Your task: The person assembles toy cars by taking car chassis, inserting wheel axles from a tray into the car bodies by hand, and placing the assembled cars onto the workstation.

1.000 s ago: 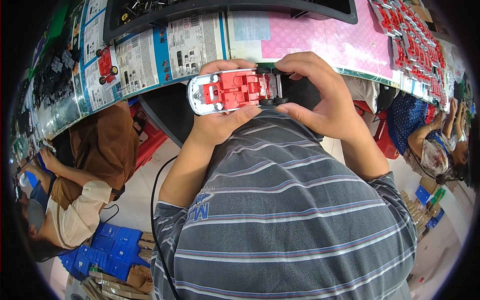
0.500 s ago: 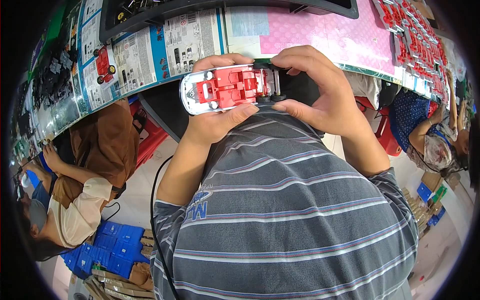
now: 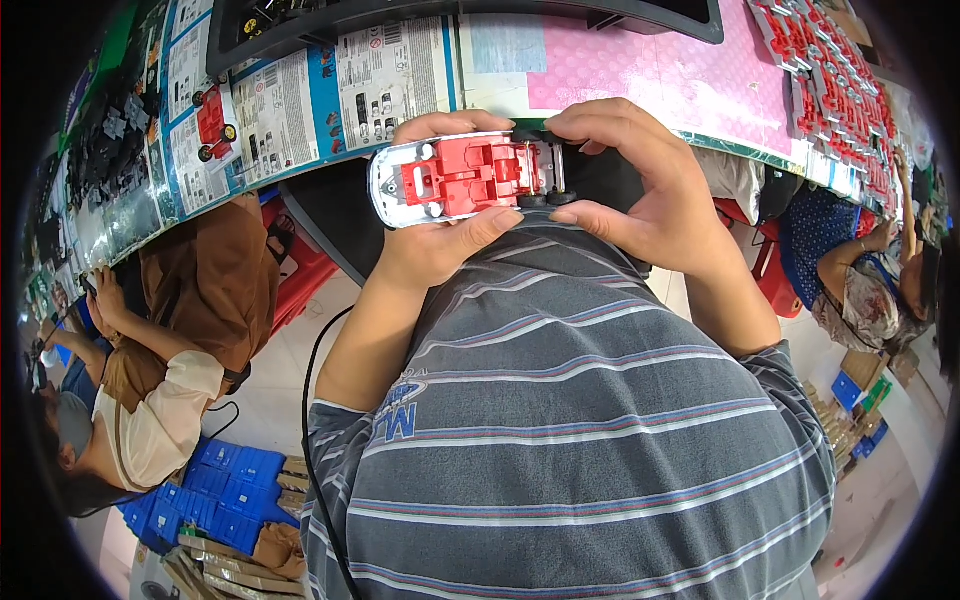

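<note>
A toy car body point(image 3: 462, 180), with a white shell and a red interior part, is held level above my lap, just off the table's near edge. My left hand point(image 3: 435, 250) grips its left part, thumb along the near side and fingers around the far side. Small black wheels point(image 3: 562, 198) sit close together at the car's right end, joined by thin axles. My right hand point(image 3: 660, 190) curves around that end, with thumb and forefinger tips at the outer wheels. Whether those wheels are fixed to the car is unclear.
A black tray point(image 3: 470, 12) stands at the table's far side. A red toy chassis with wheels point(image 3: 213, 122) lies on printed sheets at left, with black parts point(image 3: 115, 135) beyond. Rows of red-and-grey parts point(image 3: 830, 100) cover the right. People sit on both sides; blue boxes point(image 3: 225, 490) are at lower left.
The car and both hands have shifted very slightly right in the picture. My grip looks the same. At left, a co-worker's hands have moved a little.
</note>
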A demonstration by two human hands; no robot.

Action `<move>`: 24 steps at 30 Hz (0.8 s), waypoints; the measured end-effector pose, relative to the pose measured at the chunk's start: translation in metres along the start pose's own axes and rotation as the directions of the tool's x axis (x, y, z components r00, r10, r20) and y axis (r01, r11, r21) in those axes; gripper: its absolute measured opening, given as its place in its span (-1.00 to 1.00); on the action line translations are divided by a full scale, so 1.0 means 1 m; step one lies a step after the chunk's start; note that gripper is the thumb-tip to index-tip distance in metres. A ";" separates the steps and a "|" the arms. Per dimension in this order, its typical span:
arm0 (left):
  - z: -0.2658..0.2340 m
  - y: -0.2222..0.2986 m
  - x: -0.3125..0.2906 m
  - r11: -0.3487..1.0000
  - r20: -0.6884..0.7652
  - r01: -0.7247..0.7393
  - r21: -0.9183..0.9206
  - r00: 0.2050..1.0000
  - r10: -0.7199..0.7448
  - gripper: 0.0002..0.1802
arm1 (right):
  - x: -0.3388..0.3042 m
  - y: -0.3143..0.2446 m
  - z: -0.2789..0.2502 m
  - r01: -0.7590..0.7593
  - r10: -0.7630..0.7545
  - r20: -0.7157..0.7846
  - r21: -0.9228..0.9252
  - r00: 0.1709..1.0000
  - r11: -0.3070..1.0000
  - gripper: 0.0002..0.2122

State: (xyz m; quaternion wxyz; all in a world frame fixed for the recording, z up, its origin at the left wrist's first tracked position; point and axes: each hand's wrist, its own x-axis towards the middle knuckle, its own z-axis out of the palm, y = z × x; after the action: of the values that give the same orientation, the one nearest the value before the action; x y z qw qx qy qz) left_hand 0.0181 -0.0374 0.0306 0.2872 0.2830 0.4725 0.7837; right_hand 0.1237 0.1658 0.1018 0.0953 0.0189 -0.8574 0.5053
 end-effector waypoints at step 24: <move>0.000 0.001 0.000 0.998 -0.003 0.057 -0.018 0.998 -0.057 -0.22 | 0.000 0.005 -0.004 0.025 -0.024 -0.098 0.007 0.995 1.000 -0.44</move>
State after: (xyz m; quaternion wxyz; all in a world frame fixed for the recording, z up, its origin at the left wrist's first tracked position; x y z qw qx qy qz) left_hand 0.0177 -0.0376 0.0316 0.3110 0.2654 0.4740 0.7798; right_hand 0.1233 0.1719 0.0992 0.1435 0.0050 -0.8493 0.5080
